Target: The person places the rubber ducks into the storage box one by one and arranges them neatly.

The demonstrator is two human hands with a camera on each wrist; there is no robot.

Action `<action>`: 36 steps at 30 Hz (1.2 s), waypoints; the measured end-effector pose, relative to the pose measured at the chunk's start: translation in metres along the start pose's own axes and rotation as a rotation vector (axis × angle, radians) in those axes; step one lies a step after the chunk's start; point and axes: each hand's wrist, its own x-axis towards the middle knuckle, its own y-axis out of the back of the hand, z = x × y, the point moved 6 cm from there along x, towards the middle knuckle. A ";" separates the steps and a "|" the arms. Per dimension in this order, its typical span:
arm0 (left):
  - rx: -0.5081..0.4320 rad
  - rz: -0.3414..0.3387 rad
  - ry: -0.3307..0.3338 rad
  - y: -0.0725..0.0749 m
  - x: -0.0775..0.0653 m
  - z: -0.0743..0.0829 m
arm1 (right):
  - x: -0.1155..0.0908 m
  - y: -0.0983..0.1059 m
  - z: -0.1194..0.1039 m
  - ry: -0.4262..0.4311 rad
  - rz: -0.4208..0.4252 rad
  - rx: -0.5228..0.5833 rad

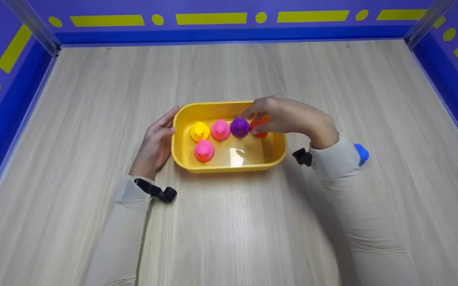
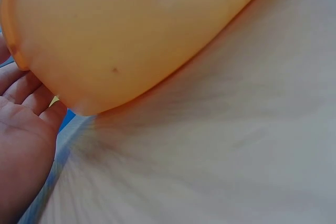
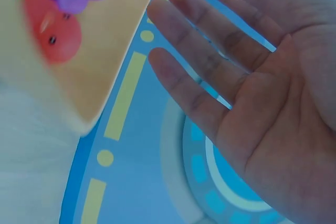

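Observation:
A yellow plastic tub (image 1: pixel 229 169) stands mid-table. My left hand (image 1: pixel 159 137) rests against the tub's left end, fingers fairly straight along the outer wall and thumb at the rim. Inside are a yellow rubber duck (image 1: pixel 200 132), a pink duck (image 1: pixel 220 130), a second pink duck (image 1: pixel 204 151), a purple duck (image 1: pixel 239 127) and a red duck (image 1: pixel 259 129). Reaching over the right end, my right hand (image 1: pixel 288 117) partly covers the red duck. In the right wrist view its fingers (image 3: pixel 194 95) are extended, palm bare, and the red duck sits apart from them.
A blue toy (image 1: pixel 361 154) lies on the table at the right, partly behind the right sleeve (image 1: pixel 336 163). Purple-blue panels (image 1: pixel 213 31) with yellow marks border the table at the back and both sides.

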 end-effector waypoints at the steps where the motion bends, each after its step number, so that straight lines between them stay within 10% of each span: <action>1: 0.001 -0.003 -0.002 0.000 0.000 0.000 | -0.004 0.001 0.002 -0.002 0.008 0.001; 36: 0.014 0.002 -0.013 0.000 -0.001 0.000 | -0.099 -0.006 0.073 -0.292 0.062 -0.054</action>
